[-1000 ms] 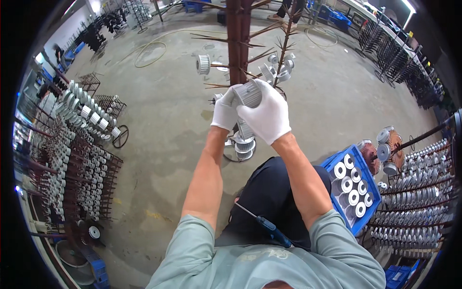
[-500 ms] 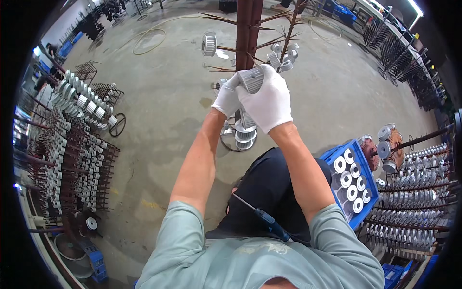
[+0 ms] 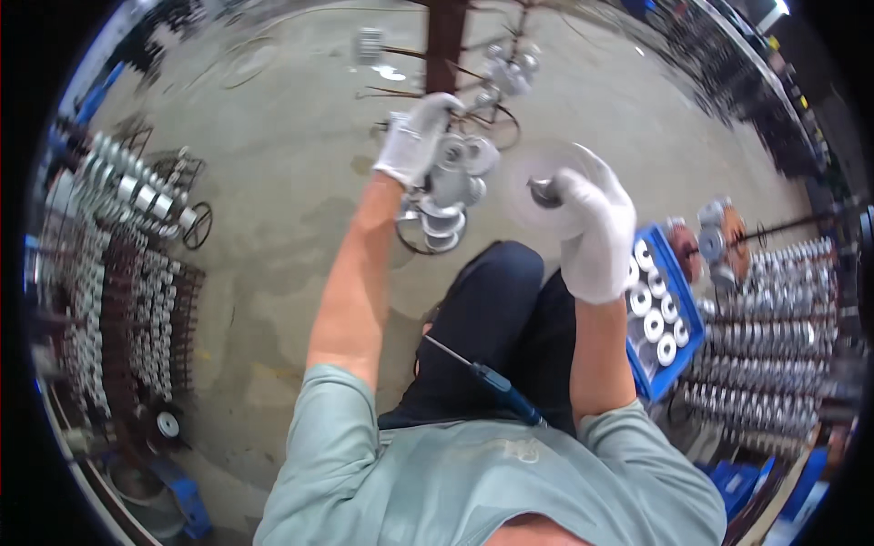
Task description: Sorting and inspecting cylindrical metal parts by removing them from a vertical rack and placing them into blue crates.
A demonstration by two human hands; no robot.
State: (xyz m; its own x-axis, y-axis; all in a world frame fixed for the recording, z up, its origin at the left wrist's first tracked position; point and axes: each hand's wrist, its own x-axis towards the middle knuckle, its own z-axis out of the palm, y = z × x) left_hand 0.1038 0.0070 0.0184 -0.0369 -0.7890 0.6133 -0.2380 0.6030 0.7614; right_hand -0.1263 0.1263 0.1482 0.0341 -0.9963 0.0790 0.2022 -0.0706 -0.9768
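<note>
My left hand (image 3: 414,146), in a white glove, is closed at the brown metal rack post (image 3: 445,45), its fingers curled against a prong. Metal pulleys (image 3: 446,187) hang on the rack just below and beside that hand. Out to the right, my right hand (image 3: 596,232), also gloved, grips a round flanged pulley (image 3: 524,202). Motion smears the pulley's rim, while the dark centre shows near my thumb. A blue-handled screwdriver (image 3: 496,380) with a thin shaft lies across my lap.
At my right knee a blue crate (image 3: 695,332) holds several ring-faced pulleys. Racks full of metal parts stand on the left (image 3: 155,309) and right (image 3: 765,337). Another pulley (image 3: 369,45) sits on a prong at the far left of the post.
My hands, together on a pulley before, are now apart. The right has carried a pulley right and down, away from the rack; the left stays by the post. The view has shifted.
</note>
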